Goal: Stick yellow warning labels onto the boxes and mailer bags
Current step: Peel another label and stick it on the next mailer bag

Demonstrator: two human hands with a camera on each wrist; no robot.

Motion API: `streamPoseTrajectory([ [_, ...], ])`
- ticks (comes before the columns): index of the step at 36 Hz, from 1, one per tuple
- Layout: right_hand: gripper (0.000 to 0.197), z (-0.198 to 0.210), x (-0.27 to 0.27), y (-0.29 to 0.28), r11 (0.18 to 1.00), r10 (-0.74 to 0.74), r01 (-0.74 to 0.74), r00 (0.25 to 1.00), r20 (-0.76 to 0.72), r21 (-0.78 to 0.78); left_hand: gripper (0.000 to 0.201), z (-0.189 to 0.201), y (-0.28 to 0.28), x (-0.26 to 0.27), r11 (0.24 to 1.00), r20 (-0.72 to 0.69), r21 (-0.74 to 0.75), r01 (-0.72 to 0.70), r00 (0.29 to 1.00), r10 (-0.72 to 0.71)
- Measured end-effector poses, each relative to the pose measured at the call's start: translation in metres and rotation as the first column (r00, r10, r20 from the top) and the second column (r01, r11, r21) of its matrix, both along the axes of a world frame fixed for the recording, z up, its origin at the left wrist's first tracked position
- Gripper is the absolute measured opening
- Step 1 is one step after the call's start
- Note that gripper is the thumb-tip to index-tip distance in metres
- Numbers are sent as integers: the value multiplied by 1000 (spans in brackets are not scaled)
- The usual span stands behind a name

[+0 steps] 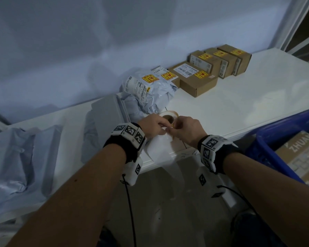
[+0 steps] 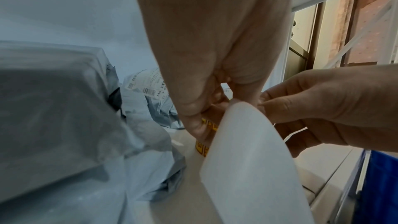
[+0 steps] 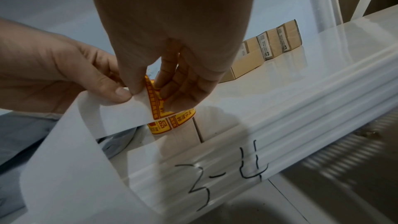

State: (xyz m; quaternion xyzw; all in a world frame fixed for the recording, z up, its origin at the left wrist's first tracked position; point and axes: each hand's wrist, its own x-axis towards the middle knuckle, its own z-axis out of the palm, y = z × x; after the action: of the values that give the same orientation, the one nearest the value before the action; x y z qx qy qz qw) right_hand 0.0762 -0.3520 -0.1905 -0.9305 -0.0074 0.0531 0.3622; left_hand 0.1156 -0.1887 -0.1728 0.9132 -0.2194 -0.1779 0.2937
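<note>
Near the white table's (image 1: 239, 104) front edge both hands meet at a roll of yellow warning labels (image 1: 169, 117). My left hand (image 3: 120, 92) pinches the white backing strip (image 3: 120, 113), which curls down over the table edge (image 2: 247, 159). My right hand (image 3: 151, 88) pinches the corner of a yellow label (image 3: 155, 106) that is partly peeled off the strip. The roll (image 3: 172, 123) stands on the table under the fingers. Several brown boxes (image 1: 197, 81) and a grey mailer bag (image 1: 146, 90) at the back carry yellow labels.
Grey mailer bags (image 1: 16, 157) without yellow labels lie at the left, one boxy parcel (image 1: 107, 109) just beside my left hand. A blue crate (image 1: 275, 139) holding a cardboard box (image 1: 301, 154) stands at the right, below table height. A wall runs behind the table.
</note>
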Motion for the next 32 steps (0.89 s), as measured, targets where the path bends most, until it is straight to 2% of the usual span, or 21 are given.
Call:
streamPoseTrajectory([
  [14, 21, 2, -2, -10, 984, -3, 11, 999, -46, 176, 37, 0, -3, 1, 1000, -42, -14, -21, 999, 20],
  [25, 12, -4, -5, -14, 994, -33, 39, 998, -57, 102, 33, 1, 0, -2, 993, -34, 5, -118, 992, 118],
  [32, 18, -7, -8, -21, 993, -94, 100, 991, -95, 67, 33, -2, 2, 0, 978, -57, 24, -209, 976, 210],
])
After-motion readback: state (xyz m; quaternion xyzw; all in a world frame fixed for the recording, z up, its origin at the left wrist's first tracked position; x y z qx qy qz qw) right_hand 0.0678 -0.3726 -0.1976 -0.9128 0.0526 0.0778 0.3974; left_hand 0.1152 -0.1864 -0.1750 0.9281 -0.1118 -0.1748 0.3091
